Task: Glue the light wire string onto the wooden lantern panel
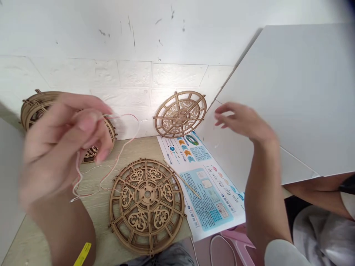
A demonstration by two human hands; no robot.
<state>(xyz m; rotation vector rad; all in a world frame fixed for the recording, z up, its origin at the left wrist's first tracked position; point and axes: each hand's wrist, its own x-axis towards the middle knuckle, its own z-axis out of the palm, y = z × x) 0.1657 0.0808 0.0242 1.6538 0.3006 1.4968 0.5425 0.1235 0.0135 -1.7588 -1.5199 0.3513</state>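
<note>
My left hand (69, 136), smeared by motion, is closed with thumb and fingers pinched on a red-and-white string (122, 147). Loops of it hang down toward the table, and pale ends show. Below it lies a round wooden lattice disc (148, 194) with scrollwork and a ringed centre. My right hand (238, 118) is raised at the right, slightly blurred, its bent fingers a little apart with nothing visible in them. It is nearest to a second wooden disc (180, 114) leaning against the wall, and does not touch it. A stack of similar discs (36, 107) is partly hidden behind my left hand.
A printed sheet (208, 188) lies on the wooden table (97, 214), with a thin stick (184, 181) across its left edge. A grey-white panel (299, 96) stands at right. Another person's arm (318, 192) shows beyond it. A pink stool (240, 245) is below.
</note>
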